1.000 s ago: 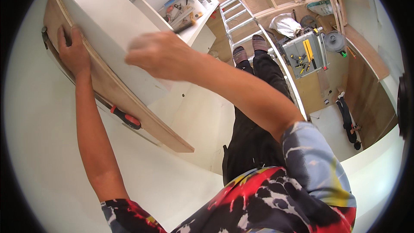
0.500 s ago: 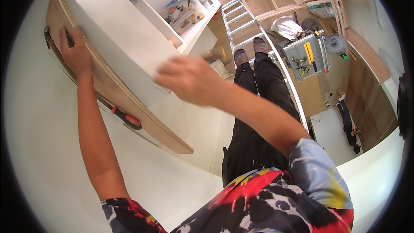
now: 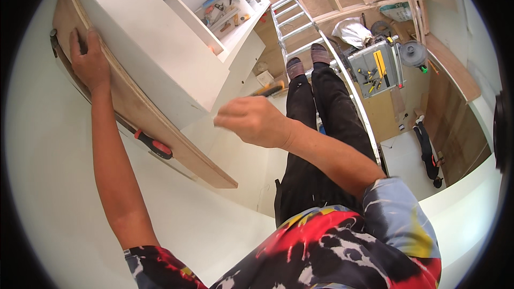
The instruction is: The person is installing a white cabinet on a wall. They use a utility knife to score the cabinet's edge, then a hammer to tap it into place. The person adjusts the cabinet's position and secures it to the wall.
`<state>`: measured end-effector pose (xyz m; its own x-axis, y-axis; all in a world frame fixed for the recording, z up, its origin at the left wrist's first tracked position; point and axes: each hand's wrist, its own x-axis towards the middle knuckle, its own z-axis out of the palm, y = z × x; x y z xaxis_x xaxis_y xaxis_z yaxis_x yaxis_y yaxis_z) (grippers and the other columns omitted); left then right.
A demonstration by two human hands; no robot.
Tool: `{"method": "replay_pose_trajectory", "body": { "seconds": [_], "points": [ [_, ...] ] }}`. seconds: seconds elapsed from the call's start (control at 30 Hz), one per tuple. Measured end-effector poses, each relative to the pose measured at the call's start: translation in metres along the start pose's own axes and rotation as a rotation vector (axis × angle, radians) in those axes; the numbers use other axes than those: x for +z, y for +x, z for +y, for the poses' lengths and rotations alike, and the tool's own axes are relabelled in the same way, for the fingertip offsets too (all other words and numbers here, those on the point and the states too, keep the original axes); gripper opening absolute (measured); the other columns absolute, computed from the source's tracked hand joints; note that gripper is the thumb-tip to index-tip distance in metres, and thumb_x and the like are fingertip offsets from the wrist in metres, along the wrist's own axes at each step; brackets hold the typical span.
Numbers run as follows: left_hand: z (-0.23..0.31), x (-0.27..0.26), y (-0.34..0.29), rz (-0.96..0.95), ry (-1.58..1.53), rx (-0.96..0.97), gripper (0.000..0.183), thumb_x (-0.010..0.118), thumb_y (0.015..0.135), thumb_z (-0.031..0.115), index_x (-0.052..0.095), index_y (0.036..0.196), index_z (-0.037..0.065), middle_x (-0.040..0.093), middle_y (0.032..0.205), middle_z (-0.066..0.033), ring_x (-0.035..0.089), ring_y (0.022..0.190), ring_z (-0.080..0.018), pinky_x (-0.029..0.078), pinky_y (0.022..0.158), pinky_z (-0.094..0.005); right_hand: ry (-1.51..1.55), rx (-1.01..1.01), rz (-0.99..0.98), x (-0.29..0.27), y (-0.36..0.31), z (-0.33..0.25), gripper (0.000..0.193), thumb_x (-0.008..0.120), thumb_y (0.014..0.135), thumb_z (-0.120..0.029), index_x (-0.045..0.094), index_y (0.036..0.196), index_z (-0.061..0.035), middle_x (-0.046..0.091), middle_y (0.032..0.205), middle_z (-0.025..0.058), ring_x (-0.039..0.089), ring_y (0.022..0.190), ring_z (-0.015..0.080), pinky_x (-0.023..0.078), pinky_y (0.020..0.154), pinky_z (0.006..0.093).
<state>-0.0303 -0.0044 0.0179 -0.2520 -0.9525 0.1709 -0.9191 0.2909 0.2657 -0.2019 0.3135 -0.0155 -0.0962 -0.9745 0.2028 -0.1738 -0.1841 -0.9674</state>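
My left hand (image 3: pixel 91 64) lies on a long plywood board (image 3: pixel 134 107) with a curved edge, fingers stretched toward its far edge. Just left of it shows the dark head of what looks like a hammer (image 3: pixel 54 42). A red and black screwdriver handle (image 3: pixel 154 144) lies against the board's near edge. My right hand (image 3: pixel 254 120) is a fist in the air, right of the board. A black and orange tool (image 3: pixel 270 90) sticks out behind that fist; the grip hides the rest, so I cannot tell its kind.
A white cabinet (image 3: pixel 160 59) stands beyond the board, with tools in one compartment (image 3: pixel 227 13). My feet are on an aluminium ladder (image 3: pixel 297 29). Below are a table saw (image 3: pixel 375 67) with pliers on it, a white sack (image 3: pixel 352 33) and a person in dark clothes (image 3: pixel 428 152).
My right hand has moved right and nearer to me, away from the cabinet, with the black and orange tool moving along. The left hand keeps its place on the board.
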Motion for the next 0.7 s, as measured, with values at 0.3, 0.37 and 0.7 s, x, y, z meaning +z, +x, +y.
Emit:
{"method": "replay_pose_trajectory", "body": {
  "seconds": [0.3,0.37,0.7],
  "points": [
    [0.001,-0.002,-0.001,-0.014,0.025,-0.019,0.072,0.064,0.093,0.046,0.052,0.145,-0.002,0.057,0.145,-0.0215,0.054,0.135,-0.0338,0.040,0.114,-0.0366,0.145,-0.051,0.290,0.045,0.078,0.059,0.001,0.072,0.086,-0.007,0.072,0.086,-0.0074,0.068,0.083,0.0052,0.067,0.076,0.0266,0.055,0.067,0.0369],
    [0.000,-0.001,0.000,0.000,0.028,-0.005,0.073,0.064,0.093,0.047,0.052,0.146,-0.002,0.057,0.146,-0.0211,0.053,0.136,-0.0337,0.039,0.114,-0.0366,0.128,-0.054,0.232,0.041,0.063,0.053,0.001,0.072,0.086,-0.007,0.073,0.086,-0.0079,0.069,0.083,0.0049,0.067,0.076,0.0266,0.054,0.067,0.0375],
    [0.001,-0.002,-0.002,-0.012,0.035,-0.028,0.073,0.064,0.093,0.047,0.052,0.146,-0.002,0.055,0.148,-0.0207,0.052,0.137,-0.0334,0.039,0.115,-0.0368,0.422,0.579,0.275,0.014,-0.017,-0.003,0.010,0.067,0.094,-0.005,0.061,0.101,-0.0019,0.064,0.076,0.0082,0.063,0.067,0.0163,0.050,0.061,0.0298]
  ]
}}
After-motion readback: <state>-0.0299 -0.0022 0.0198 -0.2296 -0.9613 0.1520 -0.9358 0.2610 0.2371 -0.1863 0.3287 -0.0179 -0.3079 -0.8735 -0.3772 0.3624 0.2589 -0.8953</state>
